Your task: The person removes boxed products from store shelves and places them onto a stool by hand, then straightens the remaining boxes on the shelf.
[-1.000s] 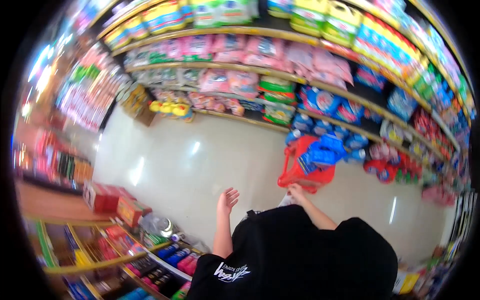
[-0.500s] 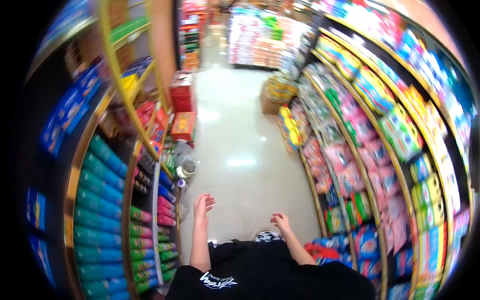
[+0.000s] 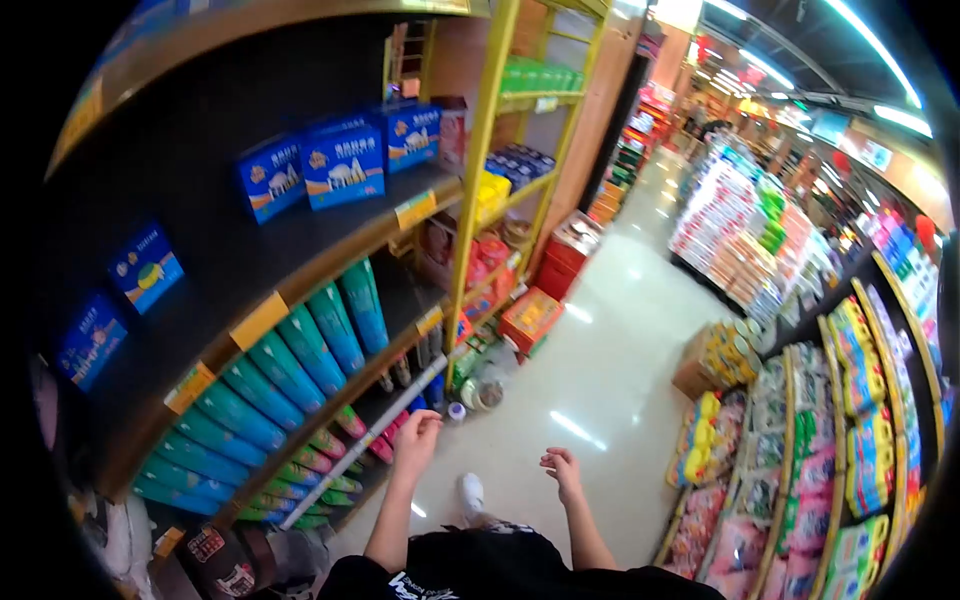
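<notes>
My left hand (image 3: 418, 437) is raised in front of the left shelf, near the pink and teal bottles (image 3: 318, 345), its fingers loosely bent and nothing in them. Over the floor, my right hand (image 3: 562, 470) hangs in the air with its fingers apart and bent, touching nothing. Blue boxes (image 3: 342, 165) stand on the dark shelf above the teal bottles. Between my hands and lower down, a white shoe (image 3: 470, 492) shows on the floor.
Red cartons (image 3: 530, 320) and clear plastic containers (image 3: 490, 385) stand on the floor beside the yellow rack (image 3: 475, 180). To the right are a cardboard box (image 3: 700, 362), yellow bottles (image 3: 698, 440) and shelves of packets (image 3: 790, 480). A pale tiled aisle (image 3: 620, 340) runs ahead.
The view has swung left, from the packet shelves to the blue boxes and teal bottles. My right hand has let go of the red basket, which is out of view.
</notes>
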